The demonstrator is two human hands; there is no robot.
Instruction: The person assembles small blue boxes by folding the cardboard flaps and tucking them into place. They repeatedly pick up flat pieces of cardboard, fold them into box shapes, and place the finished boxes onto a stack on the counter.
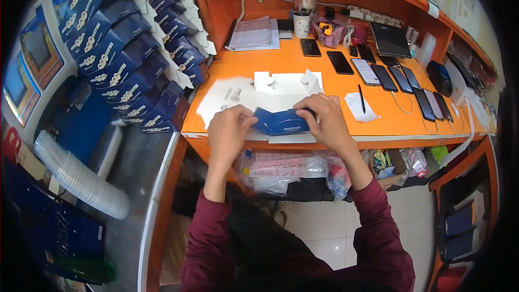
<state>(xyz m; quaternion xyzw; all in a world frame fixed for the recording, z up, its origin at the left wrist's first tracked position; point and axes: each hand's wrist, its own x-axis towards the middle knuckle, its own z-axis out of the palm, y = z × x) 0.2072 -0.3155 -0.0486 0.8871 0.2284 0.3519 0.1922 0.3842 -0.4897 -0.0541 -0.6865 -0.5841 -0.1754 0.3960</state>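
Over the front edge of the orange desk point(303, 65), I hold a dark blue printed cardboard piece point(284, 122), creased near its middle. My left hand point(229, 131) pinches its left corner between thumb and fingers. At the other end, my right hand point(328, 121) has its thumb and fingers closed on the right edge. Beneath and behind lies a flat white cardboard sheet point(275, 97) with cut flaps standing up at its far side. To its left, a white sheet with dark print point(224, 97) looks blurred.
Stacks of folded blue boxes point(121, 59) rise at the left, near a column of nested plastic cups point(81, 176). Several phones point(386, 78) lie on the desk's right half, beside a pen point(361, 99) on a paper. Plastic-wrapped goods point(286, 167) fill the shelf below.
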